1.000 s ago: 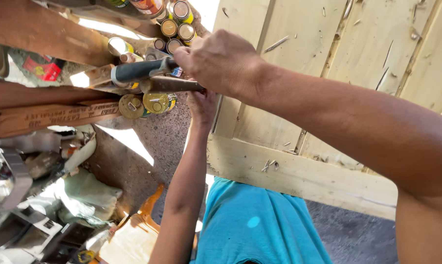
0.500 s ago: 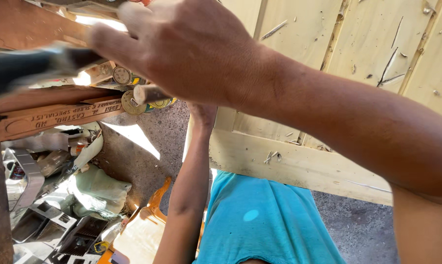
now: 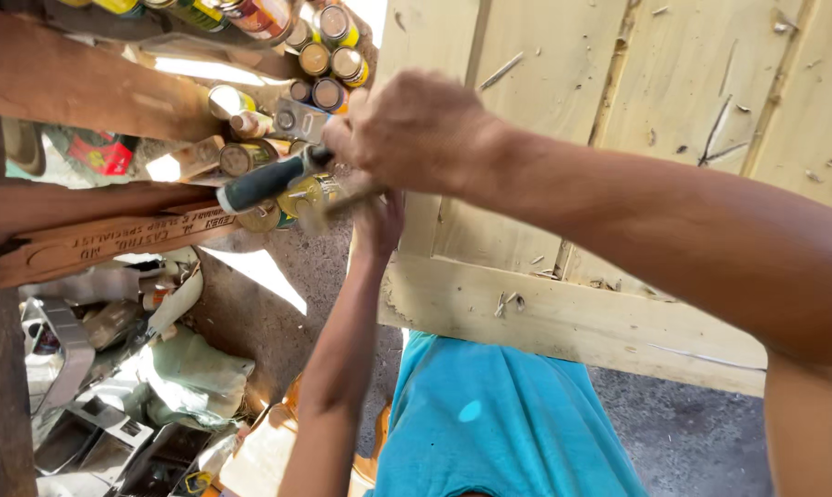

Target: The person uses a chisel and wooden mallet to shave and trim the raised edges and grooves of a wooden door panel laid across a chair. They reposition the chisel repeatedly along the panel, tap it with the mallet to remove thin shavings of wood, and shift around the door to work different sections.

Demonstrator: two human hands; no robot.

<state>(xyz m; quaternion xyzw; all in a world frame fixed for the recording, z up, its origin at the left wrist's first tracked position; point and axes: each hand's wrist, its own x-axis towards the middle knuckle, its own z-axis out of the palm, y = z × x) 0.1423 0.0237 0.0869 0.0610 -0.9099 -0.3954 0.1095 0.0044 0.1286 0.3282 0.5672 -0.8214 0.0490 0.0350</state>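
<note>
My right hand [image 3: 416, 129] reaches in from the right and is closed around a tool with a dark rubber handle [image 3: 264, 182] that sticks out to the left. Just below and behind it, my left hand [image 3: 379, 221] comes up from the bottom of the view and presses at the left edge of a pale wooden panel [image 3: 618, 110]. Its fingers seem to pinch a thin metal rod [image 3: 353, 197], though the right hand hides most of them. Both hands meet at the panel's edge, above its lower crossbar [image 3: 563, 322].
Several tins and cans [image 3: 329, 46] lie stacked behind the hands. Reddish wooden planks [image 3: 94, 244] run across the left. Metal scraps and crumpled rags [image 3: 158, 387] fill the lower left. My blue shirt [image 3: 499, 423] and grey ground [image 3: 683, 433] lie below.
Half a second ago my right hand and the tool had swung large and blurred toward the camera; now they are back at the panel's edge, over the left hand, which stayed in place.
</note>
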